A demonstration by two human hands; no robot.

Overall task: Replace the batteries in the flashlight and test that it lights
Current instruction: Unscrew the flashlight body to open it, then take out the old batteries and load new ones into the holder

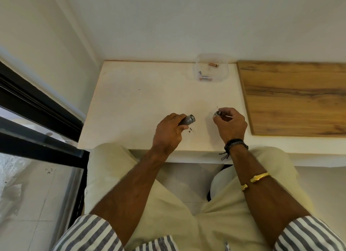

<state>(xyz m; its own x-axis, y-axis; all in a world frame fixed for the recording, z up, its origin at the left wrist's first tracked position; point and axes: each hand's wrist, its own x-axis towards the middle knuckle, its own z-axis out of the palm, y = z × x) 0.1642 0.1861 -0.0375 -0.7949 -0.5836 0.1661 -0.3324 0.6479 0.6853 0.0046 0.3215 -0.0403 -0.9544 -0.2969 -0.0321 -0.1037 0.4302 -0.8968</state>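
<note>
grey flashlight body [187,120] is being gripped by left hand [168,132]; right hand [231,125] is pinching a small round part [218,113], near bench [140,101] front edge.

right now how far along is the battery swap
Done: the flashlight is opened. In hand: the left hand grips its body, the right hand pinches the removed end piece. Left: reassembly and the light test; whether fresh cells are loaded is hidden. Loose batteries lie in the clear tub.

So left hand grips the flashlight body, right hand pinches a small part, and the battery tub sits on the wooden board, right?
Not quite: the head view shows the battery tub on the white table, left of the wooden board. The rest holds.
</note>
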